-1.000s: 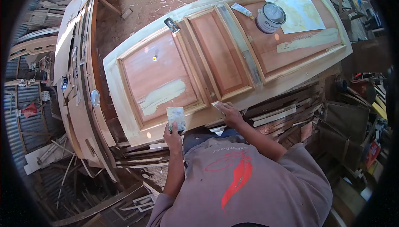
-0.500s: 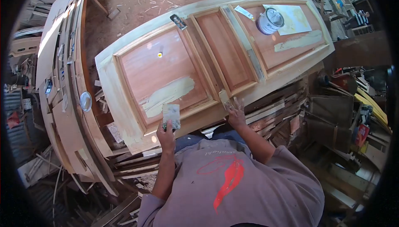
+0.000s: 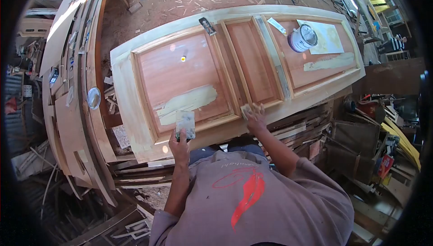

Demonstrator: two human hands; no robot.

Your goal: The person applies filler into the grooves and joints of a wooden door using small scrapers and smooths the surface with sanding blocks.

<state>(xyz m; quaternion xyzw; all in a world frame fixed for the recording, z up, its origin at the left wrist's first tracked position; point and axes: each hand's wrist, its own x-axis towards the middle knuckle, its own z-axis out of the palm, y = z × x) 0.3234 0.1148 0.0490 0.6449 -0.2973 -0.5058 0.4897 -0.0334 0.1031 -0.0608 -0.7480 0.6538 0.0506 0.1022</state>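
Observation:
My left hand (image 3: 180, 145) grips a flat rectangular putty board (image 3: 185, 122) smeared with pale filler, its thumb on top. The board is over the near edge of a panelled wooden door (image 3: 122, 106). My right hand (image 3: 256, 120) pinches a small putty scraper (image 3: 246, 111) against the door's near rail, by the foot of the narrow middle panel, with the other fingers spread. A pale filler patch (image 3: 189, 104) covers part of the left panel. Another filler streak (image 3: 329, 62) is on the right panel.
An open can (image 3: 303, 38) stands on the right panel beside a stained white sheet (image 3: 324, 38) and a tube (image 3: 276, 26). A small yellow cap (image 3: 183, 59) sits on the left panel. Stacked boards (image 3: 83, 124) stand to the left, with a round lid (image 3: 94, 98) on them.
The head view has shifted, so the door appears lower and farther right. My right hand and its scraper have moved slightly over the rail; the left hand still holds the board.

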